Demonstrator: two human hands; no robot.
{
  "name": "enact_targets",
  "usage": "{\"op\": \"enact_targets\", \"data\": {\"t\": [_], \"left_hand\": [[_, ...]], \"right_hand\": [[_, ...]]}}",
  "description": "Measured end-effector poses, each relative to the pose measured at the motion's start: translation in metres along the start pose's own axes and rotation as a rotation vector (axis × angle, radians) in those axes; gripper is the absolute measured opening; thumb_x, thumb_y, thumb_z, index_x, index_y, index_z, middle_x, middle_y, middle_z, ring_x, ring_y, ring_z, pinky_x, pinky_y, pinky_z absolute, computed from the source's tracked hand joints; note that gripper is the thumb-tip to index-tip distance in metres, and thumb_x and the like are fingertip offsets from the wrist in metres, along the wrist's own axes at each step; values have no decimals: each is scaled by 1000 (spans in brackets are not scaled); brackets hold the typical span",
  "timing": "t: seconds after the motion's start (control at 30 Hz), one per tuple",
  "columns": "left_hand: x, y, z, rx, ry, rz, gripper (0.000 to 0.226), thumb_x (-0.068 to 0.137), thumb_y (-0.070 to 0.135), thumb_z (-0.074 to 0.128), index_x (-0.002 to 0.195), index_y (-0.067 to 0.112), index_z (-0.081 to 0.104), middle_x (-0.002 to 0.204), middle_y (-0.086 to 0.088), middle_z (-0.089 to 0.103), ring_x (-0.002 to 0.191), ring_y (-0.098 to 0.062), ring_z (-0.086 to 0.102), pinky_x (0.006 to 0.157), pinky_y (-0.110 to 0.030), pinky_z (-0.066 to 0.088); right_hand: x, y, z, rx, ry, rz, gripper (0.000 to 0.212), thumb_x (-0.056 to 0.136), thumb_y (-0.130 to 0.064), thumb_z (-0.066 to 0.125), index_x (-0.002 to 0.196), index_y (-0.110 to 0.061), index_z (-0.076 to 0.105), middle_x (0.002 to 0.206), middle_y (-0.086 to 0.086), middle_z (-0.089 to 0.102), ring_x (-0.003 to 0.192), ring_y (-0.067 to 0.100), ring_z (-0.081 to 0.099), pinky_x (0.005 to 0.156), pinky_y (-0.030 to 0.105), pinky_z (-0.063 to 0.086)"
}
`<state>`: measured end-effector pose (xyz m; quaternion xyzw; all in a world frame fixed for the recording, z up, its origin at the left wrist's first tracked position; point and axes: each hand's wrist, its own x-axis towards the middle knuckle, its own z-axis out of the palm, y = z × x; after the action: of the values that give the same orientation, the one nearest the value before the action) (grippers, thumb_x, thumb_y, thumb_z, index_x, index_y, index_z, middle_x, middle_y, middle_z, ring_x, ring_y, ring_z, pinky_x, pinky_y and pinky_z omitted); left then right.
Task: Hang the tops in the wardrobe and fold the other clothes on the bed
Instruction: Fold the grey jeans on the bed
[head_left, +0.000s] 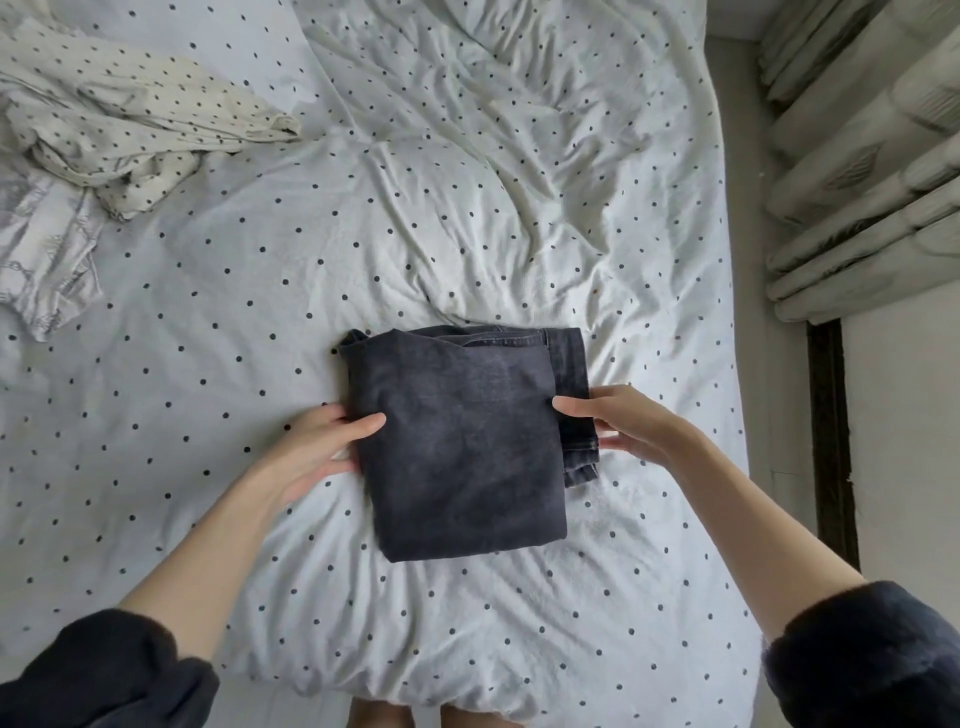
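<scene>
A crumpled cream polka-dot garment (130, 124) lies at the far left of the bed (467, 182), above a grey-patterned white cloth (47, 249). The left hand (317, 447) clasps the left edge of the folded dark grey jeans (457, 441), thumb on top. The jeans rest mid-bed on the dotted duvet. The right hand (618, 423) clasps their right edge, thumb on top

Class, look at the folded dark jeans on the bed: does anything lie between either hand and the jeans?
Nothing visible does. The left hand holds the left edge of the folded jeans, thumb on top; the right hand holds the right edge. Both already touch the denim, on the spotted duvet.
</scene>
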<state>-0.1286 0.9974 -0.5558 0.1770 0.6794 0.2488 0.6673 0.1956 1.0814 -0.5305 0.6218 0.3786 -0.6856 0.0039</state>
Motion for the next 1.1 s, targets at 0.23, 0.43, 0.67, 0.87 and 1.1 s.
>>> {"op": "enact_targets", "data": {"t": [0.23, 0.43, 0.67, 0.87, 1.1], "left_hand": [[-10, 6, 7, -44, 71, 59, 20, 84, 17, 68, 103, 17, 65, 95, 3, 74, 86, -11, 70, 64, -26, 53], [-34, 46, 6, 99, -13, 98, 18, 83, 18, 70, 100, 14, 67, 93, 0, 74, 84, -16, 70, 69, -33, 54], [-61, 92, 51, 265, -262, 176, 16, 82, 15, 70, 97, 15, 65, 89, -2, 72, 68, -10, 70, 57, -28, 52], [-116, 83, 103, 493, -594, 221, 21, 82, 18, 71, 99, 14, 60, 74, 3, 73, 63, -10, 68, 54, -26, 51], [-225, 11, 156, 830, -965, 211, 30, 81, 19, 71, 107, 8, 59, 88, -4, 72, 78, -22, 68, 66, -34, 53]], "right_hand": [[-17, -4, 17, -3, 182, -9, 16, 80, -13, 72, 95, -17, 69, 108, 5, 70, 107, 22, 61, 93, 38, 46], [-70, 1, 25, 176, 256, 35, 23, 79, -11, 72, 101, -16, 66, 104, 2, 70, 94, 15, 62, 77, 32, 46], [-172, 33, 40, 442, 531, 27, 21, 78, -12, 73, 97, -16, 66, 97, -2, 69, 88, 10, 60, 68, 30, 47], [-284, 100, 108, 706, 848, 14, 19, 77, -14, 72, 94, -22, 68, 93, -5, 70, 87, 11, 63, 68, 27, 45], [-409, 204, 255, 1079, 1156, 23, 21, 78, -12, 71, 97, -20, 68, 83, -9, 72, 74, 7, 67, 60, 22, 46]]}}
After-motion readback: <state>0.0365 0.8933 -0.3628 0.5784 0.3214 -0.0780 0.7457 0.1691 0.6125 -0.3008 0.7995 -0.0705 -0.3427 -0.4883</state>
